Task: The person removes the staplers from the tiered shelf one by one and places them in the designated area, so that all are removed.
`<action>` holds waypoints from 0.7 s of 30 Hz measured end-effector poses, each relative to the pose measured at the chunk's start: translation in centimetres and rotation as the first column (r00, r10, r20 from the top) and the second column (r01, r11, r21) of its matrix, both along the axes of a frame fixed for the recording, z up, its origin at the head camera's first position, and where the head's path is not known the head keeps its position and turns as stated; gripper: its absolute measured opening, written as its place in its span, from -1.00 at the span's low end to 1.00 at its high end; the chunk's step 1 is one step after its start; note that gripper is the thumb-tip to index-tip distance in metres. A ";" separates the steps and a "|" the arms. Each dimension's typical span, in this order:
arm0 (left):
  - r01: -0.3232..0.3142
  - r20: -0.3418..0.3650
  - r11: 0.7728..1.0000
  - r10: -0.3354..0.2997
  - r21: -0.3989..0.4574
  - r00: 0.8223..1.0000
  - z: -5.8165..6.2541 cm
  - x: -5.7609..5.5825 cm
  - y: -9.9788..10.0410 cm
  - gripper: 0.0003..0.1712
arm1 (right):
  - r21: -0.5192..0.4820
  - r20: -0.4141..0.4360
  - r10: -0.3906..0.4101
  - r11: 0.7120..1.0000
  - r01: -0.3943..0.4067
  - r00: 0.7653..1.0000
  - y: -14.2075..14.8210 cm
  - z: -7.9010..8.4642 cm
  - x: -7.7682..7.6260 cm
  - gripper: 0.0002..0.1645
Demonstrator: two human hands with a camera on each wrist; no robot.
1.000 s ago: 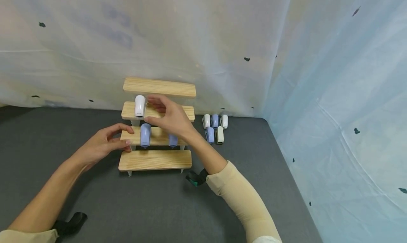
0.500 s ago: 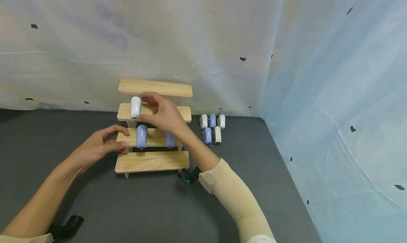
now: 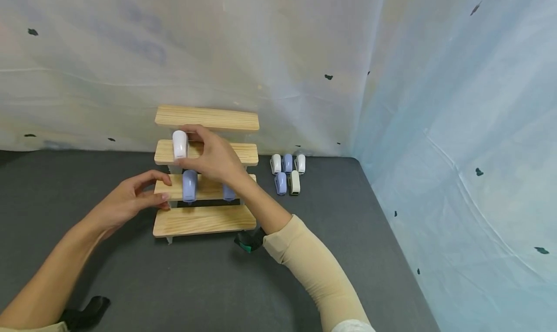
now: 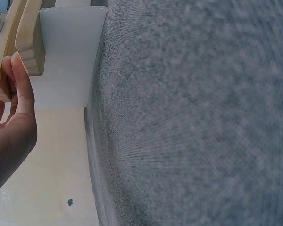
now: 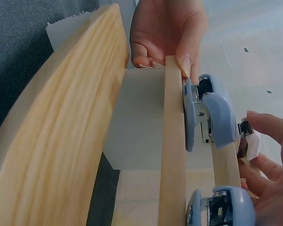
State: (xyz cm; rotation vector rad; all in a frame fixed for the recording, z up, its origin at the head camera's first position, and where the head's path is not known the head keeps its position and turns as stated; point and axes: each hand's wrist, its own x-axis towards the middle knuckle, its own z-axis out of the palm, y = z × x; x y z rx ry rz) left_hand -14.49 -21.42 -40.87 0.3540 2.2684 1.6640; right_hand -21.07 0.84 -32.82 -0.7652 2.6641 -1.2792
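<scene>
A white mini stapler sits at the left end of the third plank up on a stepped wooden rack. My right hand pinches it front and back; the right wrist view shows fingertips on both its ends. My left hand grips the left end of the second plank, thumb on top and fingers under. On that plank stand a blue stapler and, farther right, another blue stapler, partly hidden by my right forearm in the head view.
Right of the rack, several staplers stand in two rows on the grey table, among them a cream stapler and a blue stapler. The top plank is close to the back curtain. Another curtain hangs right.
My right hand's fingers have moved left relative to the rack and closed round the white stapler. My left hand stays on the plank. The head view has shifted slightly.
</scene>
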 end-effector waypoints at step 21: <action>0.000 0.000 1.000 0.000 -0.011 1.000 0.1 0.0 0.1 -0.60 | -0.096 0.006 0.008 0.995 -0.007 1.000 1.0 0.0 -0.1 -0.25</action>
